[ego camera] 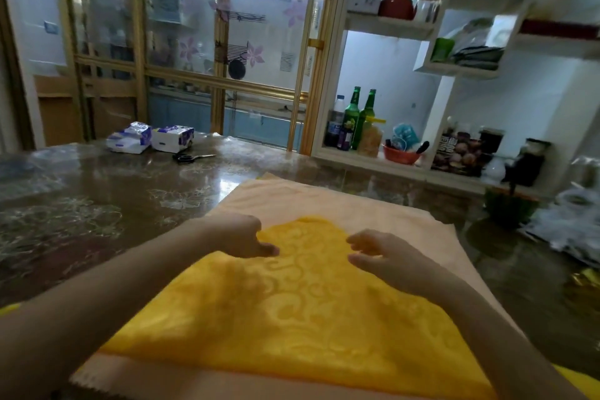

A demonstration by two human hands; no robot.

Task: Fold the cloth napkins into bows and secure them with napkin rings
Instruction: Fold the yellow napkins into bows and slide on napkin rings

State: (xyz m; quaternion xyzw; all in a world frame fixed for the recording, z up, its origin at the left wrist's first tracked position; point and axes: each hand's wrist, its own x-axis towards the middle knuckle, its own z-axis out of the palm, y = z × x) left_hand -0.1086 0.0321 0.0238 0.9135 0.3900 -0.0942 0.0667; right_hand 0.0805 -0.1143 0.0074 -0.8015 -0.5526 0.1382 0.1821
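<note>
Yellow napkin (292, 308) lies flat on a peach cloth (324, 201) on the tabletop (97, 204). Left hand (240, 237) is curled at the napkin's far-left edge, probably pinching it; blur hides the contact. Right hand (383, 253) hovers over the napkin's far-right part, fingers loosely bent, apart, holding nothing. Risk: a 1-sided pull could skew the napkin, so fold edges mismatch, and the peach cloth under it may bunch. 2 tissue packs (151, 137) and scissors (191, 157) sit well beyond the napkin.
</note>
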